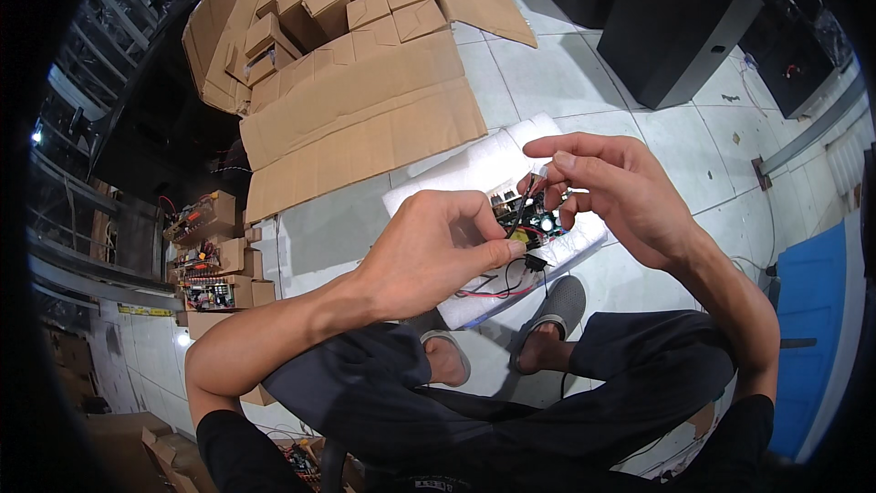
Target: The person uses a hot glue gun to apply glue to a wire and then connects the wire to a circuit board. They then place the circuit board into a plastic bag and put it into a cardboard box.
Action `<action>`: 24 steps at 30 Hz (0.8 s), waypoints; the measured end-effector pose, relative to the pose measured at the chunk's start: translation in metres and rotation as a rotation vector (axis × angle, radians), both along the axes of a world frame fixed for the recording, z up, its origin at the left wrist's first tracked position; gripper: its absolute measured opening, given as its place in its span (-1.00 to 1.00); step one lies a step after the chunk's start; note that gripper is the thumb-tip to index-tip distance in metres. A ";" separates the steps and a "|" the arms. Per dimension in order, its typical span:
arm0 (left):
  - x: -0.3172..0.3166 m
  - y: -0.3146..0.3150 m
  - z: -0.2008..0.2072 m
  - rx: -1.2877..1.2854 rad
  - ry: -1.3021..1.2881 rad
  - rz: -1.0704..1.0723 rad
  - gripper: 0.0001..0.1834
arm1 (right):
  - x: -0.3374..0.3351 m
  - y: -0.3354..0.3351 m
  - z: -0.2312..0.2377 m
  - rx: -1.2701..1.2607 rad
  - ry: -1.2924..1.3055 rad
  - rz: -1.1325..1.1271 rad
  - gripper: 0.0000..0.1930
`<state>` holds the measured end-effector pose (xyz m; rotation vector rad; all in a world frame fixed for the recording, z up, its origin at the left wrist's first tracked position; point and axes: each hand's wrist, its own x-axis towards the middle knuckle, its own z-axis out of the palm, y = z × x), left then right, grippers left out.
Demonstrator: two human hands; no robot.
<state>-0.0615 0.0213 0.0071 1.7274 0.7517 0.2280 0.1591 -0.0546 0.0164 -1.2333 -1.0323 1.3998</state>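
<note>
My left hand [438, 242] is closed, thumb and forefinger pinched on a dark wire [520, 213] above a green circuit board [547, 223]. Opposite it, my right hand [607, 184] is curled round the upper end of the wires, its forefinger reaching out past the thumb. What exactly lies between those fingertips is partly hidden. The board carries capacitors and other small parts, and rests on a white foam block [484, 157] on the floor before my feet. Red and black leads [493, 293] trail over the foam's near side.
A large opened carton [365, 114] packed with small brown boxes stands ahead to the left. Several more circuit boards [208, 295] sit on cartons at my left. Tall black cabinets [671, 32] stand at the far right, with a blue panel [812, 329] nearer on that side.
</note>
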 end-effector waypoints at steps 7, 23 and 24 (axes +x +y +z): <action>0.000 0.000 0.003 0.002 0.016 -0.007 -0.77 | 0.000 0.000 -0.001 0.048 -0.046 0.043 -0.47; -0.001 -0.001 0.001 -0.079 -0.025 -0.035 -0.81 | -0.006 -0.001 0.002 0.053 -0.095 0.099 -0.38; -0.001 -0.001 0.001 -0.077 -0.030 -0.042 -0.81 | -0.007 -0.002 0.003 0.043 -0.108 0.098 -0.38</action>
